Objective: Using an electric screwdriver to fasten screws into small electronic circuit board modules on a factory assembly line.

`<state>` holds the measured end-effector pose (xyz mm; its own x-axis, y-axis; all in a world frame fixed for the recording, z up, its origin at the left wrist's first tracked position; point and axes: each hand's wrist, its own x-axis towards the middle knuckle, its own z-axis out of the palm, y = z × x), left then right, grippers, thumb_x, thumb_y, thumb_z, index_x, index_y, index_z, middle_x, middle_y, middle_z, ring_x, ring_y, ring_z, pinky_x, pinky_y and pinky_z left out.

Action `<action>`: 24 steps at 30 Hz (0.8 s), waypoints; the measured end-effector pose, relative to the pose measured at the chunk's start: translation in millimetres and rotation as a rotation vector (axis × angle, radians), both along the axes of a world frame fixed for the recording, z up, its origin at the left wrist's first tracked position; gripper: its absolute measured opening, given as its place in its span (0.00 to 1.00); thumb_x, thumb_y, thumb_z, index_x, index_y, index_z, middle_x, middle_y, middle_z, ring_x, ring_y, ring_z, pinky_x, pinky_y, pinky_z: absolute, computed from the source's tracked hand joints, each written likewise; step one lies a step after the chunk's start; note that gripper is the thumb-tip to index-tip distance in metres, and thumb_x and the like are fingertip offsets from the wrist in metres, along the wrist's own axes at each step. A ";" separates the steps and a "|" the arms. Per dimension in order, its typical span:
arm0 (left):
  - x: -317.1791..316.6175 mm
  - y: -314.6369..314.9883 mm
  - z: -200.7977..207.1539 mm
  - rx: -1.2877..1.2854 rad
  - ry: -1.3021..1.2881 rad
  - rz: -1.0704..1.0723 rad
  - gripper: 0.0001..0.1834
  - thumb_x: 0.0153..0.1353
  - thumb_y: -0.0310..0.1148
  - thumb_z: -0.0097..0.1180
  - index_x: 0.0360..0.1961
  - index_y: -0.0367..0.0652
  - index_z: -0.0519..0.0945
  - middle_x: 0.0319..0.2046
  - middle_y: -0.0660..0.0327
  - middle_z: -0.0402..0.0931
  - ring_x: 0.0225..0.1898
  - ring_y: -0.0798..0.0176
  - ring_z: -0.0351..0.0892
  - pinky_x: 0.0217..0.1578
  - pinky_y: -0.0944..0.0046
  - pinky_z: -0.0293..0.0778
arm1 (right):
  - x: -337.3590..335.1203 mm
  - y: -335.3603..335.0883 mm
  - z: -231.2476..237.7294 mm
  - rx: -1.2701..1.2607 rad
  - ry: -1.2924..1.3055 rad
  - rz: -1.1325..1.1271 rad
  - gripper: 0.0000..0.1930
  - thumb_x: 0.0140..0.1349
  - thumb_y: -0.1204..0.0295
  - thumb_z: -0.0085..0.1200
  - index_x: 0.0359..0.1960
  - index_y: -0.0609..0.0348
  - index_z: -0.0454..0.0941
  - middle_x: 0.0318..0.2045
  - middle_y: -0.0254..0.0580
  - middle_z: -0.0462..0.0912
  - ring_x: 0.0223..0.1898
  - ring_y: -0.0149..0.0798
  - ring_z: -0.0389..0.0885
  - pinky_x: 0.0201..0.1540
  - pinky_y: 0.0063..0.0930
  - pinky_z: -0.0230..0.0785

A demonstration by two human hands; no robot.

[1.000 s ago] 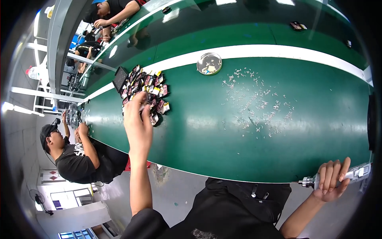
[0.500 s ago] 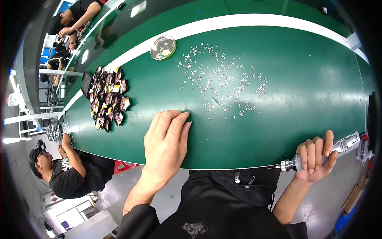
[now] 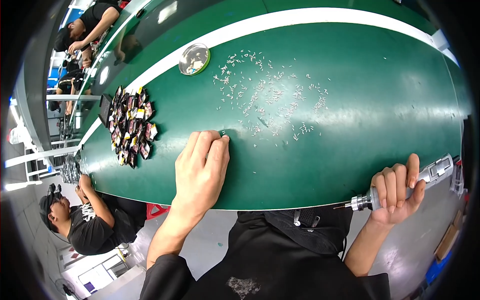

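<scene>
My left hand (image 3: 201,165) hovers over or rests on the green tabletop, left of the middle. Its thumb and fingers are drawn together in a pinch; a tiny pale bit shows at the tips, too small to name. Beyond it, many small white pin-like pieces (image 3: 272,95) lie scattered loosely across the green surface. My right hand (image 3: 397,192) is wrapped around a grey electric screwdriver (image 3: 439,170) at the table's near right edge. The tool lies roughly level, its metal chuck and thin bit pointing left.
A pile of small black wrapped packets (image 3: 131,125) stands at the left beside a dark tray (image 3: 105,108). A round tin (image 3: 195,59) with pale pieces sits near the white rail (image 3: 300,15). One person (image 3: 82,220) sits at the left; others work beyond.
The whole view has shifted slightly, so the table's contents appear farther left. Both hands keep nearly the same poses, the left still pinched and the right still around the electric screwdriver.
</scene>
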<state>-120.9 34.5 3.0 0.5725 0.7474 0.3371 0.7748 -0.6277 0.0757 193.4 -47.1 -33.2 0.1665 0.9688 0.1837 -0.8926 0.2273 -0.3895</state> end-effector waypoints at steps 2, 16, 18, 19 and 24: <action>1.2 -1.3 1.1 -0.018 -0.019 0.031 0.11 0.48 0.16 0.61 0.34 0.34 0.76 0.30 0.58 0.72 0.29 0.57 0.73 0.28 0.60 0.71 | 0.2 -0.3 0.2 0.000 -0.016 0.005 0.11 0.69 0.64 0.48 0.31 0.53 0.62 0.10 0.29 0.64 0.09 0.26 0.64 0.16 0.22 0.62; -2.8 -1.0 1.9 -0.014 0.040 0.002 0.14 0.48 0.15 0.61 0.37 0.35 0.76 0.31 0.58 0.74 0.30 0.57 0.74 0.29 0.59 0.72 | -0.2 -2.4 2.5 -0.041 -0.006 -0.008 0.11 0.69 0.64 0.46 0.32 0.52 0.61 0.11 0.28 0.64 0.10 0.25 0.64 0.18 0.22 0.62; -1.0 0.6 2.3 -0.006 0.040 -0.032 0.14 0.47 0.15 0.61 0.35 0.35 0.75 0.30 0.58 0.73 0.29 0.56 0.74 0.28 0.59 0.71 | 0.9 -2.9 2.5 -0.041 -0.003 0.000 0.11 0.69 0.64 0.46 0.32 0.52 0.61 0.11 0.28 0.64 0.10 0.25 0.64 0.18 0.22 0.62; 0.1 1.9 1.7 -0.006 0.038 -0.039 0.14 0.47 0.15 0.61 0.35 0.35 0.75 0.30 0.58 0.73 0.29 0.56 0.74 0.28 0.59 0.71 | 1.8 -3.9 2.5 -0.040 -0.001 -0.001 0.11 0.69 0.64 0.46 0.32 0.52 0.61 0.11 0.28 0.64 0.10 0.25 0.64 0.18 0.22 0.62; 23.0 -16.6 4.3 -0.153 -0.293 -0.033 0.13 0.43 0.14 0.59 0.29 0.36 0.72 0.28 0.56 0.73 0.27 0.58 0.73 0.25 0.62 0.70 | 3.7 -5.9 7.8 -0.057 -0.004 0.008 0.11 0.69 0.64 0.47 0.32 0.53 0.62 0.11 0.28 0.63 0.11 0.25 0.63 0.20 0.23 0.61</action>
